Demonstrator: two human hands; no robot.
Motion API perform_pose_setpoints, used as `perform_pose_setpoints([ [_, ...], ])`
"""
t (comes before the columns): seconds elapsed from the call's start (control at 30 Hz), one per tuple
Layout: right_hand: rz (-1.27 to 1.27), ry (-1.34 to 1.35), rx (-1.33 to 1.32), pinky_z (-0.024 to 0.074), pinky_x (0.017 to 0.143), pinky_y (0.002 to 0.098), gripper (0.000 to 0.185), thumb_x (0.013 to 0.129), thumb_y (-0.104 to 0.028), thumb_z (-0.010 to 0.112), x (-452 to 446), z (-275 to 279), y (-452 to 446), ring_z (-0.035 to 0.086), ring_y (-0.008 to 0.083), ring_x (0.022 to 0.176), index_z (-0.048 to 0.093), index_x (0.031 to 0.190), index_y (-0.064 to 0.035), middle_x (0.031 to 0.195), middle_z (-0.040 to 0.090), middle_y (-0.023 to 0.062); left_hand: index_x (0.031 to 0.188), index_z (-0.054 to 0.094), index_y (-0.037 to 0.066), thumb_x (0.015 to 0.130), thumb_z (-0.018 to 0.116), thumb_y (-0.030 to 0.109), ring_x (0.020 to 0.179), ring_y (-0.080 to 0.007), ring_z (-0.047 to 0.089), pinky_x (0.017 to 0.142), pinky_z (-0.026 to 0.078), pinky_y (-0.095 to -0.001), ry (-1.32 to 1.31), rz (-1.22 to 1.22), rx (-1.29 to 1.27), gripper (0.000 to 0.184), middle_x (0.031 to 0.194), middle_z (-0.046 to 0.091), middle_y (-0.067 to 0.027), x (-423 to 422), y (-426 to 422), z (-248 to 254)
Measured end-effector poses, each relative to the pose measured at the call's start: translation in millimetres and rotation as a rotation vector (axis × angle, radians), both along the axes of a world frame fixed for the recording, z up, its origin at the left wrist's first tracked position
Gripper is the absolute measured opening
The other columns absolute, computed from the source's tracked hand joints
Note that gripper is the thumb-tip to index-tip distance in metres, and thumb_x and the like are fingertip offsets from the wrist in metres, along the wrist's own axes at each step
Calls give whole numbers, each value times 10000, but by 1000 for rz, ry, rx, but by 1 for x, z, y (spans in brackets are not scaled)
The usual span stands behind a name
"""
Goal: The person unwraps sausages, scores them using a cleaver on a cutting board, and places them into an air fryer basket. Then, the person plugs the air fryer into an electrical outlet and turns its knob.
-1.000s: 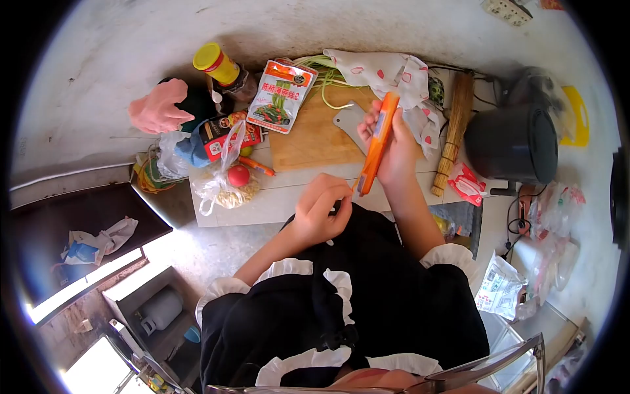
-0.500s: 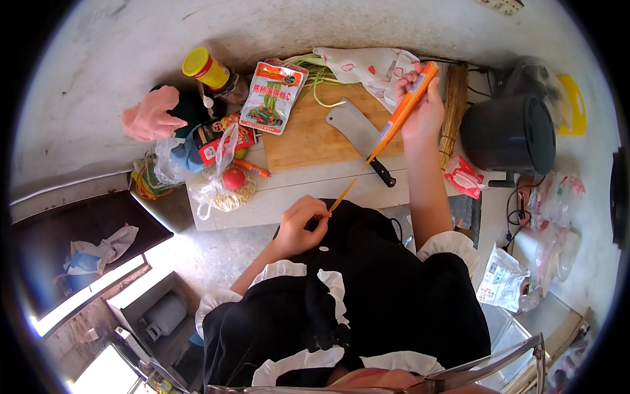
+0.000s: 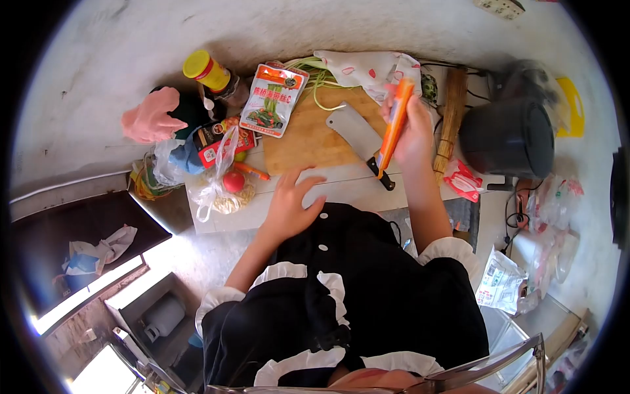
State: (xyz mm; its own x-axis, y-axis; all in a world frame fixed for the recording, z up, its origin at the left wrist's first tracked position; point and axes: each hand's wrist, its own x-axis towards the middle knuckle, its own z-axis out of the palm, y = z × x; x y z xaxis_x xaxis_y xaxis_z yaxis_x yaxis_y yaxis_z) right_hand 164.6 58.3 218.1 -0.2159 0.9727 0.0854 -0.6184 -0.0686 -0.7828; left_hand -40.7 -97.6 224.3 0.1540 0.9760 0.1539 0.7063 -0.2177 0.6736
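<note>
I have the right hand [image 3: 415, 131] wrapped around the orange-wrapped stick [image 3: 396, 125], above the cleaver [image 3: 356, 133]; the left hand [image 3: 292, 205], at near left, is spread, visibly unladen. The cutting board [image 3: 295, 150] lies beyond. Step, I judge: working the wrapper; next calls for a left-hand pinch.

black top [image 3: 400, 302] | white ruffled cuffs [image 3: 453, 252] | round white buttons [image 3: 323, 247] | glasses [image 3: 499, 358]

Orange packet [image 3: 396, 125]: print's a blur, right hand [image 3: 415, 130] covering part!
Cleaver [image 3: 354, 130]: handle part-masked by packet.
Socket [image 3: 501, 7]: clipped by top edge!
</note>
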Motion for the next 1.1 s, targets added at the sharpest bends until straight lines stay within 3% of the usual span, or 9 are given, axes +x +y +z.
perform_pose_setpoints([
  [0.1,115,-201,-29,406,703,238,444,964,-365,475,-20,8,-26,488,101,764,577,1143,29,911,546,28,980,617,-2,839,605,76,848,-287,629,728,499,-340,-401,104,-77,162,984,619,-153,14,31,25],
  [0.2,127,-327,76,397,686,220,381,977,-284,470,-35,12,-43,482,76,784,567,1178,25,933,539,18,920,583,-36,886,562,69,687,-237,619,614,491,-302,-547,173,170,113,815,609,-135,31,64,48],
  [0.3,115,-367,134,388,691,209,300,978,-195,472,-39,0,-51,485,82,793,585,1156,18,940,519,26,902,559,-27,892,550,62,654,-198,594,568,471,-295,-662,246,93,90,779,582,-120,32,76,47],
  [0.4,84,-373,174,385,687,203,292,974,-173,476,-42,2,-59,483,87,793,585,1156,28,926,498,33,913,550,-19,882,542,49,630,-241,590,544,463,-324,-543,265,131,74,797,582,-136,34,74,49],
  [0.6,-17,-535,329,379,668,199,306,973,-155,478,-50,4,-61,473,82,781,570,1187,43,909,483,39,912,564,-32,856,538,-3,651,-212,609,586,484,-278,-273,315,298,69,787,602,-119,35,70,36],
  [0.77,61,-498,203,387,663,206,348,982,-169,452,-48,-3,-64,479,82,794,529,1264,20,925,492,36,896,554,-27,880,521,8,595,-132,573,542,468,-238,-515,271,-45,50,729,579,-70,24,72,35],
  [0.87,122,-169,-145,407,622,222,336,985,-199,439,-54,4,-67,507,93,734,519,1237,8,905,521,46,891,545,-15,903,507,39,569,-92,536,509,434,-220,-836,228,-306,67,698,557,-38,18,74,31],
  [1.07,321,184,-277,412,486,250,180,953,-205,506,-40,-4,-51,517,112,537,505,1009,-34,852,579,83,883,542,7,911,497,92,588,-109,530,501,412,-233,-1338,157,-601,100,692,541,-35,13,75,5],
  [1.1,343,87,-260,407,480,244,170,939,-185,532,-38,-7,-49,518,106,536,509,1007,-32,843,580,80,881,547,10,911,498,101,599,-116,539,506,422,-243,-1417,148,-629,107,684,538,-35,13,74,0],
])
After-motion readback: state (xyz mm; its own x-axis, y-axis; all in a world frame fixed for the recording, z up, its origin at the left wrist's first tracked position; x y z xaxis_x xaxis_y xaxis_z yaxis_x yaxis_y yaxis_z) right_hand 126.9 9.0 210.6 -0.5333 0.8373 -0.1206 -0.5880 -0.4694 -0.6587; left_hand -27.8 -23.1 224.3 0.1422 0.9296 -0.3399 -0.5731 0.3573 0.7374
